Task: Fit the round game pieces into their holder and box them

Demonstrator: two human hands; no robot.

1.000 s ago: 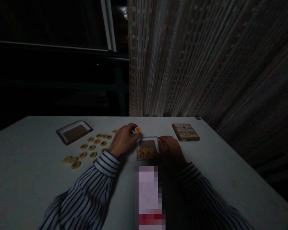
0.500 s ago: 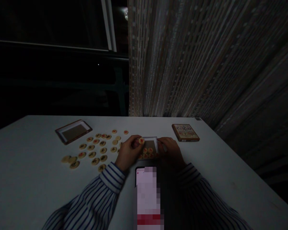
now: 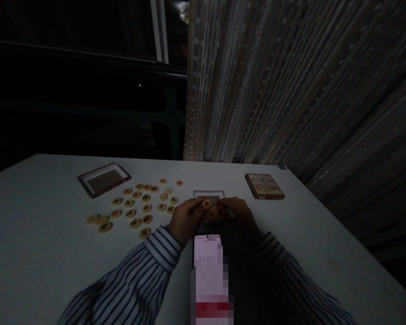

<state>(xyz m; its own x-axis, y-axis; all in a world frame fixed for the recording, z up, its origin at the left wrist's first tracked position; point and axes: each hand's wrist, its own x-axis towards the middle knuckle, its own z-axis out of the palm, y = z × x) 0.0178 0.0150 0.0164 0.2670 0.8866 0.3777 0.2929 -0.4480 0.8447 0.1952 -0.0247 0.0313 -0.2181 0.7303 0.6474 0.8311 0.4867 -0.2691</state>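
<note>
My left hand (image 3: 185, 222) is closed on a Chinese chess piece (image 3: 206, 203) with a red character, pinched between thumb and fingertips above a shallow box (image 3: 209, 193). Inside the box several round wooden pieces (image 3: 214, 210) with red characters lie near its front side. My right hand (image 3: 241, 216) reaches in over the box's right side. Its fingers are partly stretched out, close to the held piece, and seem to hold nothing; its thumb is in shadow. Loose pieces (image 3: 146, 208) with black or red characters are scattered on the table left of my left hand.
A framed box part (image 3: 117, 181) lies at the back left of the white table (image 3: 50, 262). At the right is a printed box lid (image 3: 264, 187). A lit phone (image 3: 203, 253) lies in front of me, partly blurred out. A curtain (image 3: 243, 90) hangs behind the table.
My right hand has moved left from the box's right rim, in over the box. The left hand, still pinching the red-character piece, has shifted slightly right. The view has tilted a little.
</note>
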